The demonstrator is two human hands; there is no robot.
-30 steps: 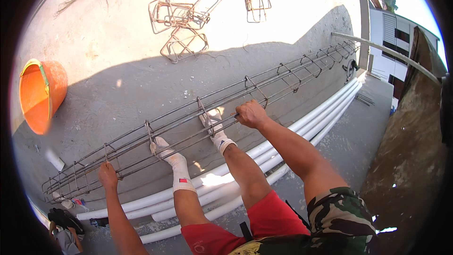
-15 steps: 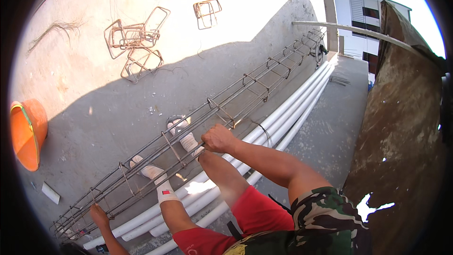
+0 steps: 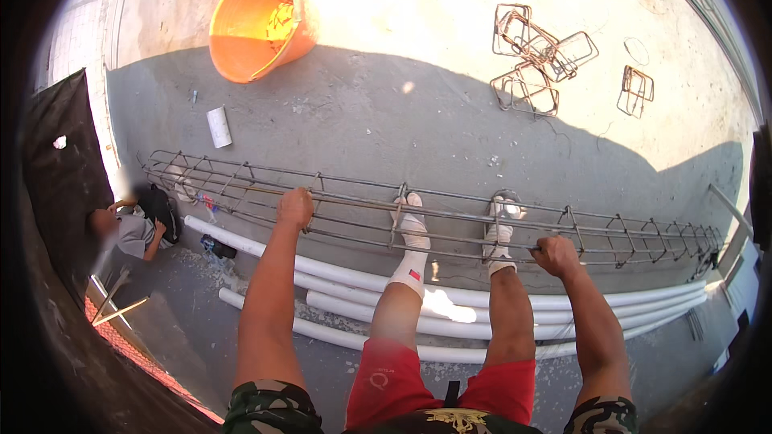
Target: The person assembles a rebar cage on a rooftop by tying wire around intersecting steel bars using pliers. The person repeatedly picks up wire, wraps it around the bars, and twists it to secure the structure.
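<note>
A long rebar cage (image 3: 450, 213) of thin steel bars and square stirrups stretches across the view, above my feet. My left hand (image 3: 295, 209) is closed around its upper bars, left of my legs. On the right, my right hand (image 3: 556, 256) makes a fist at the near lower bar, just beyond my right knee. A short dark end pokes out of that fist; I cannot tell whether it is the bar or a tool. Both my feet, in pale socks (image 3: 414, 241), show through the bars.
White pipes (image 3: 362, 301) lie beneath my legs. An orange bucket (image 3: 257, 40) rests beyond the cage, near a white pipe piece (image 3: 218, 127). Loose stirrups (image 3: 531, 56) lie far right. Another person (image 3: 137, 229) is low at the cage's left end. A dark sheet (image 3: 64, 145) hangs behind.
The view has swung to the left, bringing the bucket farther in and the other person into sight. Both my hands keep about the same places on the cage.
</note>
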